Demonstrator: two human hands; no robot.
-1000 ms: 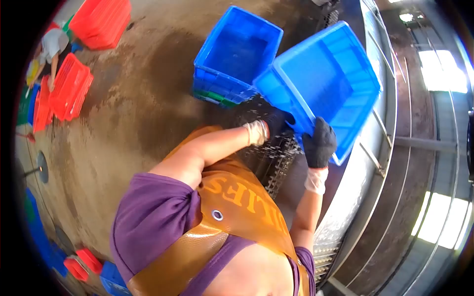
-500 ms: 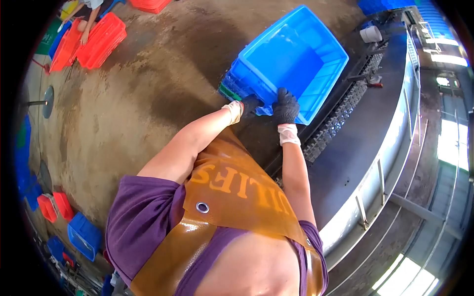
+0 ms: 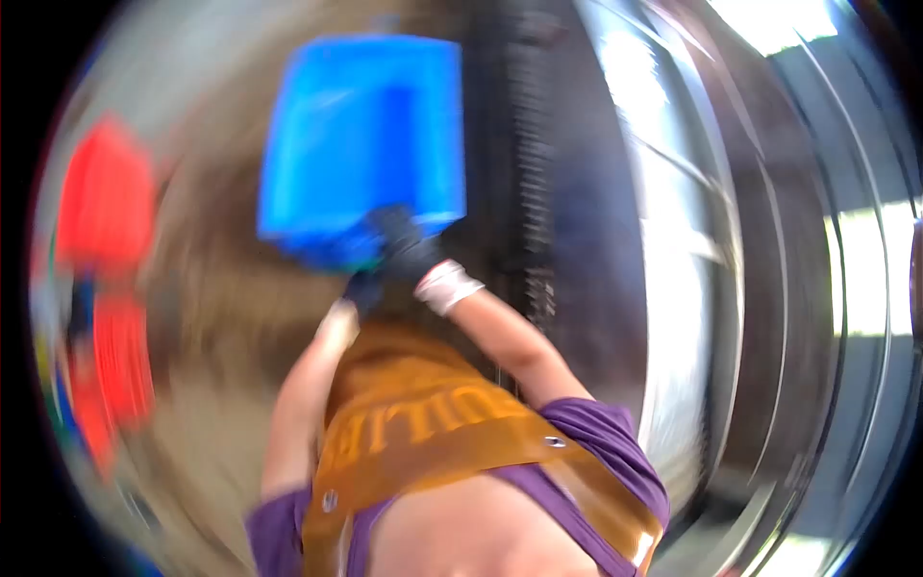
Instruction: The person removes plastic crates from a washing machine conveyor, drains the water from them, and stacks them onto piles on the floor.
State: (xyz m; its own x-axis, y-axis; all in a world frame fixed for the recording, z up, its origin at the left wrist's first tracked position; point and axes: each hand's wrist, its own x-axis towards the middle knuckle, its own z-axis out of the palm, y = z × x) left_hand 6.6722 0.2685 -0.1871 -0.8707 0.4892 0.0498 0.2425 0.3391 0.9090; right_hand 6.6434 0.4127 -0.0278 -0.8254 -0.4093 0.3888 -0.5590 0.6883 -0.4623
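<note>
The blue crate (image 3: 361, 135) lies ahead of me, its inside facing up, over what looks like other stacked crates with a bit of green at their near side. My right hand (image 3: 406, 240), in a dark glove with a pale cuff, is at the crate's near edge. Lower and to the left, my left hand (image 3: 363, 288), also dark-gloved, is beside the near side of the stack. Both hands are smeared by motion, so their fingers cannot be made out.
Red crates (image 3: 108, 197) stand at the far left, with more red baskets (image 3: 123, 361) below them. On the right a dark chain strip (image 3: 534, 163) runs beside a long metal trough (image 3: 673, 317). Wet brown floor (image 3: 207, 317) spreads on the left.
The view has swung round and blurred. The blue crate, earlier held tilted with water spilling near it, was lowered onto the stack. My hands remain at its near side.
</note>
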